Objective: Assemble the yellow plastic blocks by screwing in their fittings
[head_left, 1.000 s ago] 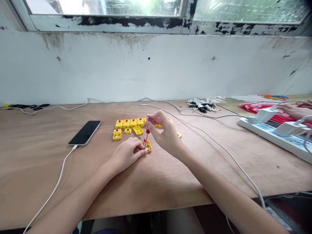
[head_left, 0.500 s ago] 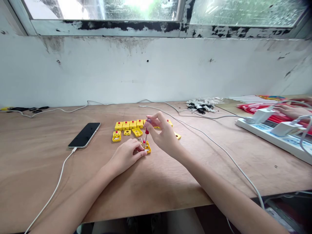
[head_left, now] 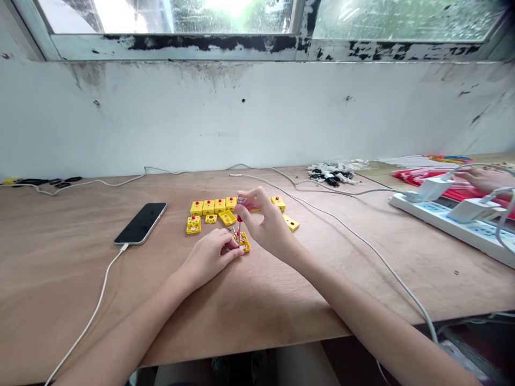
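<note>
One screwdriver (head_left: 239, 228) is clamped in the right hand (head_left: 269, 229), one yellow connector (head_left: 244, 243) at its six o'clock in the left hand (head_left: 207, 257).

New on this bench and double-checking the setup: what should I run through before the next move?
1. Right hand grip on the slim tool with a red collar: ok, pinched upright.
2. Tool's tip seated in the yellow block: cannot tell, too small to see.
3. Left hand at the block: ok, fingers against it.
4. Row of yellow blocks: ok, lined up beyond the hands.
5. Phone: ok, lying well left of the hands.
</note>
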A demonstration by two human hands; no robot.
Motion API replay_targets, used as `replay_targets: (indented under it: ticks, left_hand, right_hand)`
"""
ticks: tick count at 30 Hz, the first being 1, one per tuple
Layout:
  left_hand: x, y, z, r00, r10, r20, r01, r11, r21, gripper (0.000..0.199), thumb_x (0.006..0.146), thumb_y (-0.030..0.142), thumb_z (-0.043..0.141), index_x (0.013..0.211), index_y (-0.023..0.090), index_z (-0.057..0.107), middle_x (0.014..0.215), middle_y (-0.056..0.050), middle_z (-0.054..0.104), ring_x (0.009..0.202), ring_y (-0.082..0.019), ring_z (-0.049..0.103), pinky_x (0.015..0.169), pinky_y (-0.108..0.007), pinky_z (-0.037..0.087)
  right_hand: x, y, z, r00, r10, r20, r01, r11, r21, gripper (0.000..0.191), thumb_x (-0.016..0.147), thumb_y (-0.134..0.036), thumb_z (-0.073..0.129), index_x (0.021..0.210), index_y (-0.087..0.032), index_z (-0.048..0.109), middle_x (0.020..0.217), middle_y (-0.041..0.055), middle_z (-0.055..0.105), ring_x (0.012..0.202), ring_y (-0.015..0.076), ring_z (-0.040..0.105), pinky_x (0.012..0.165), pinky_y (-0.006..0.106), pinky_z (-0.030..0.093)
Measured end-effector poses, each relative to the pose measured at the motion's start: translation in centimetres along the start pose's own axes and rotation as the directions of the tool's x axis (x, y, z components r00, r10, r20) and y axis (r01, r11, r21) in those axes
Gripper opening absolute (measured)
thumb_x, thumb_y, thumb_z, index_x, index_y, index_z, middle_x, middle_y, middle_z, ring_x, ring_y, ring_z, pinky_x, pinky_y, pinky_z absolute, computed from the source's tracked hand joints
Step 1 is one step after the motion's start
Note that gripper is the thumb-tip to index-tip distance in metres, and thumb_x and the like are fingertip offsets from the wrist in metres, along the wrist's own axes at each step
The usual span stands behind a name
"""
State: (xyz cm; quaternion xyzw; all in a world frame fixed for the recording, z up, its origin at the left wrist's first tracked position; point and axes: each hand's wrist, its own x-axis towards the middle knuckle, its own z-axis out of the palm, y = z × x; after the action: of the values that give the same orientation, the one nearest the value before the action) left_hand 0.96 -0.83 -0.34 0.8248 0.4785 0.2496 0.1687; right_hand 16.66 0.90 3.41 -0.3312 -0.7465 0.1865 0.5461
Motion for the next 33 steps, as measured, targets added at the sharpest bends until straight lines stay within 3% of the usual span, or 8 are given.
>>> replay_targets:
  ticks: [6,12,17,19,22,26,30,33]
  left_hand:
    - [0.0,-0.1,0.0,1.000,0.023,0.003,-0.023,1.000,0.003,0.019,0.084,0.034,0.056,0.072,0.020,0.058,0.075,0.000,0.059,0.075,-0.018,0.053,0.065,-0.029,0.040]
    - [0.0,-0.3,0.0,1.000,0.024,0.001,-0.024,1.000,-0.003,0.022,0.086,0.037,0.054,0.073,0.020,0.059,0.076,-0.001,0.058,0.075,-0.018,0.053,0.066,-0.029,0.041]
    - [-0.1,-0.2,-0.2,0.999,0.026,0.025,-0.026,0.999,0.022,0.021,0.087,0.037,0.052,0.077,0.020,0.060,0.081,-0.001,0.059,0.078,-0.018,0.054,0.068,-0.029,0.041]
    - [-0.1,0.0,-0.4,0.998,0.040,0.044,-0.042,0.998,0.056,0.020,0.087,0.037,0.052,0.079,0.020,0.060,0.080,0.000,0.059,0.078,-0.018,0.054,0.067,-0.029,0.041]
    - [-0.2,0.2,-0.6,0.995,0.075,0.060,-0.081,0.992,0.095,0.017,0.086,0.036,0.055,0.079,0.020,0.058,0.082,0.000,0.061,0.080,-0.018,0.055,0.067,-0.028,0.041]
    - [-0.2,-0.2,-0.8,0.995,0.098,0.014,-0.099,0.984,0.151,0.014,0.088,0.032,0.053,0.083,0.020,0.059,0.085,-0.001,0.061,0.082,-0.018,0.056,0.071,-0.029,0.042]
    - [0.1,-0.7,-1.1,0.974,0.142,-0.173,-0.084,0.947,0.309,0.013,0.089,0.030,0.052,0.091,0.020,0.060,0.091,-0.003,0.063,0.091,-0.021,0.055,0.079,-0.032,0.042]
    - [0.3,-0.8,-1.4,0.949,0.115,-0.294,0.016,0.912,0.409,0.013,0.088,0.031,0.055,0.092,0.021,0.062,0.090,-0.003,0.065,0.088,-0.023,0.056,0.075,-0.032,0.042]
  right_hand:
    - [0.0,0.1,0.2,0.993,-0.083,-0.086,0.063,0.975,-0.211,0.012,0.085,-0.024,0.052,0.081,-0.022,0.041,0.081,0.0028,0.063,0.074,0.0159,0.061,0.064,0.029,0.047]
    - [-0.1,0.6,0.2,0.992,-0.053,-0.113,0.033,0.985,-0.169,0.016,0.083,-0.030,0.056,0.091,-0.023,0.044,0.072,-0.0023,0.058,0.059,0.0111,0.055,0.053,0.024,0.043]
    - [1.1,2.0,-1.8,0.938,-0.017,-0.347,-0.038,0.988,-0.150,0.025,0.087,-0.032,0.051,0.110,-0.024,0.045,0.082,-0.0006,0.060,0.058,0.0104,0.055,0.051,0.024,0.044]
    - [1.4,2.8,-2.4,0.949,-0.051,-0.311,-0.026,0.971,-0.237,0.027,0.088,-0.028,0.049,0.114,-0.024,0.049,0.091,0.0017,0.062,0.064,0.0115,0.057,0.058,0.026,0.047]
    - [1.3,3.5,-2.2,0.990,-0.028,-0.142,-0.022,0.942,-0.335,0.017,0.085,-0.024,0.053,0.100,-0.022,0.059,0.083,0.0010,0.065,0.069,0.0134,0.059,0.062,0.026,0.046]
    - [0.8,3.4,-1.4,0.999,0.030,0.013,-0.022,0.905,-0.425,0.009,0.085,-0.027,0.054,0.086,-0.021,0.060,0.082,0.0015,0.066,0.069,0.0138,0.059,0.060,0.025,0.043]
    - [1.0,3.7,-1.8,0.997,0.072,-0.031,-0.078,0.897,-0.434,0.010,0.085,-0.028,0.052,0.087,-0.021,0.059,0.081,0.0009,0.065,0.066,0.0127,0.058,0.060,0.024,0.041]
    - [1.2,3.9,-2.1,0.995,0.094,-0.044,-0.104,0.914,-0.392,0.015,0.086,-0.024,0.047,0.096,-0.021,0.057,0.081,0.0010,0.063,0.067,0.0128,0.057,0.061,0.024,0.041]
